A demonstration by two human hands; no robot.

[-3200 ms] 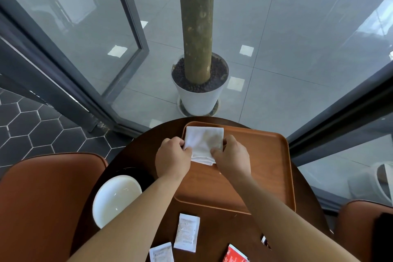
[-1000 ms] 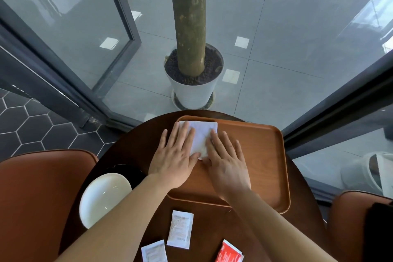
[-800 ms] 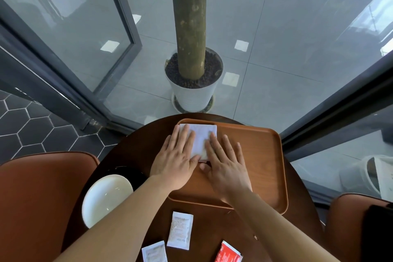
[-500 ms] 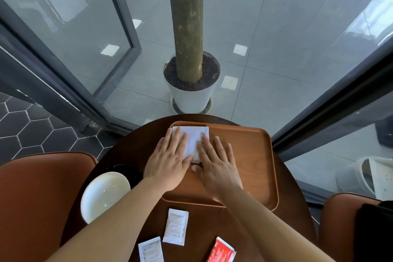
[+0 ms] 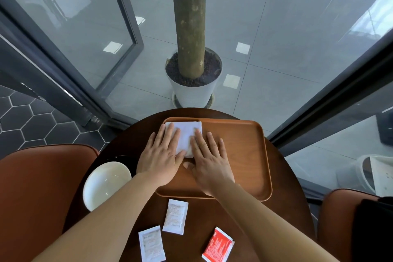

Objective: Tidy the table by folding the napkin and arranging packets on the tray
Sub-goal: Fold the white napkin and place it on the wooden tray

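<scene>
A folded white napkin (image 5: 186, 135) lies in the far left corner of the brown tray (image 5: 244, 155). My left hand (image 5: 161, 155) presses flat on the napkin's left part with straight fingers. My right hand (image 5: 209, 160) lies flat beside it, fingertips on the napkin's right edge, palm on the tray. Two white packets (image 5: 175, 216) (image 5: 151, 244) and a red packet (image 5: 218, 245) lie on the dark round table (image 5: 285, 208) in front of the tray.
A white bowl (image 5: 106, 184) sits at the table's left edge. Brown chairs stand at the left (image 5: 36, 193) and right (image 5: 344, 225). Beyond the table are glass walls and a white pot (image 5: 194, 89) with a tree trunk.
Earlier both hands pinched the napkin's edges while folding it; since then they have flattened onto it. Over the last second they stay pressed there; only the view shifted a little.
</scene>
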